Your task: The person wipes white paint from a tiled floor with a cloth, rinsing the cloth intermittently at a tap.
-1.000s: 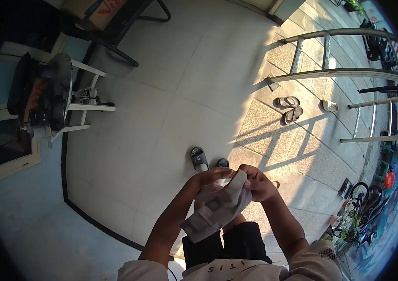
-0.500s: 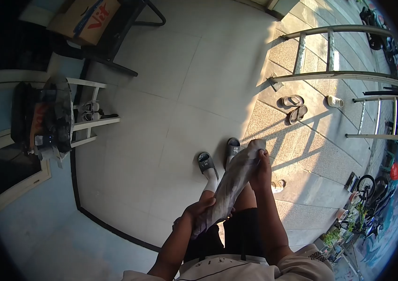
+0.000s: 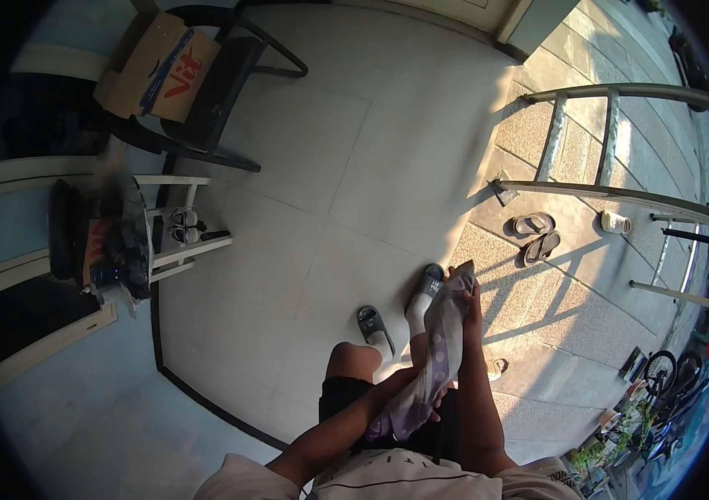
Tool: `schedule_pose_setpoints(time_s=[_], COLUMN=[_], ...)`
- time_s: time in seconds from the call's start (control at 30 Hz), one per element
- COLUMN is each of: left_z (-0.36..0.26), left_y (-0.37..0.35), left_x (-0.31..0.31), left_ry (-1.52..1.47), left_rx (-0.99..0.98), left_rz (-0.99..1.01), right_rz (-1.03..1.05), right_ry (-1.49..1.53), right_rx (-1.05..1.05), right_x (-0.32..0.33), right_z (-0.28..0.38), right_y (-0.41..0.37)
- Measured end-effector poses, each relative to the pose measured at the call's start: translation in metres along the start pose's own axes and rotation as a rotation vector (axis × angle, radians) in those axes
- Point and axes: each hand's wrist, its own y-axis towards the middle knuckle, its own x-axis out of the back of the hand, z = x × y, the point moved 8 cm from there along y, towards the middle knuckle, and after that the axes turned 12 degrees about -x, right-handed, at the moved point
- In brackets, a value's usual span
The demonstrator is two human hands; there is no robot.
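A long, folded bundle of thin grey-purple fabric with pale round spots hangs in front of my body, slanting from upper right to lower left. Near its upper end, my right hand is closed on the fabric's edge. My left hand reaches behind the lower half; most of it is hidden, with fingertips curled round the right side. Below are my feet in white socks and dark slides.
A metal ladder stands on the sunlit paving at right, near brown sandals. At left, a chair bears a cardboard box, beside a white rack with shoes and bags. A bicycle and plants are at lower right.
The fabric bundle has turned more upright and its spots now show. My left hand has moved right, behind the bundle. My left leg has stepped, and the view has shifted.
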Motion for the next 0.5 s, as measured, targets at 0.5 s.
schedule_pose_setpoints(time_s=[0.5], left_z=[-0.162], left_y=[0.094], left_x=[-0.163], left_ry=[-0.054], left_rx=[-0.143], left_rz=[0.364], right_rz=[0.09], right_ry=[-0.101], right_rx=[-0.553], right_x=[-0.163], right_z=[0.03], right_y=[0.179])
